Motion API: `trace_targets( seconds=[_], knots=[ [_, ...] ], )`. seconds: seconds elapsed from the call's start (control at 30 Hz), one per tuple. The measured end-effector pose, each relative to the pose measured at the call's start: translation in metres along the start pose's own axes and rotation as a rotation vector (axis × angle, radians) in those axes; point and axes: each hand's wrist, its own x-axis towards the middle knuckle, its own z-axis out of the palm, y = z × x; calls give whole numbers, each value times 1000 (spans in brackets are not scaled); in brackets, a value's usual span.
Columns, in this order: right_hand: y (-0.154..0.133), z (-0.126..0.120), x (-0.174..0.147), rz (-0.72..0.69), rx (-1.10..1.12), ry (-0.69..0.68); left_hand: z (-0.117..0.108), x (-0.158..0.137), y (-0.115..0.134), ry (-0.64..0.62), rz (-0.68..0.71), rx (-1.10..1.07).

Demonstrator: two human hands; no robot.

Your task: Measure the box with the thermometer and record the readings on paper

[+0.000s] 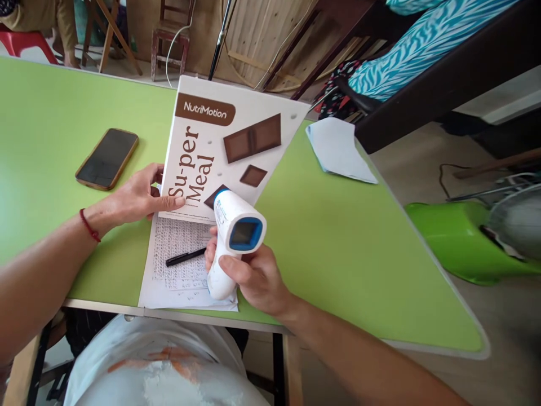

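My left hand (141, 194) grips the lower left edge of a white box (249, 107) printed "NutriMotion Su-per Meal" with chocolate pieces, its thumb across the front. The box is tilted up above the table. In my right hand (257, 276) is a white and blue infrared thermometer (228, 225), its nose toward the lower part of the box and its dark screen facing me. Whether nose and box touch, I cannot tell. Beneath them lie handwritten sheets of paper (156, 282) with a black pen (186, 257) on top, partly hidden by the thermometer.
A phone (107, 158) lies left of the box on the green table (359, 254). Folded white paper (338, 149) rests near the right edge. Beyond the table are a wooden chair (171, 39), a bright green bin (460, 242) and a person seated on a red stool (25, 42).
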Motion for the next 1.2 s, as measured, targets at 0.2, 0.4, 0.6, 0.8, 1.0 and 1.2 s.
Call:
trace_targets(
  seconds=[0.2, 0.4, 0.6, 0.8, 1.0, 1.2],
  knots=[
    [-6, 1, 4, -21, 25, -78, -1, 0, -1, -1, 4, 11],
    [-10, -2, 4, -35, -41, -87, -1, 2, -3, -16, 36, 10],
    [-11, -2, 5, -44, -55, -87, -1, 3, -4, -25, 57, 33],
    [-10, -3, 5, -45, -34, -77, -2, 2, -2, -26, 49, 57],
    [-13, -5, 6, -18, -16, -80, 0, 3, 0, -27, 46, 59],
    [-12, -7, 8, -9, 6, -102, 1, 4, -2, -42, 80, -12]
  ],
)
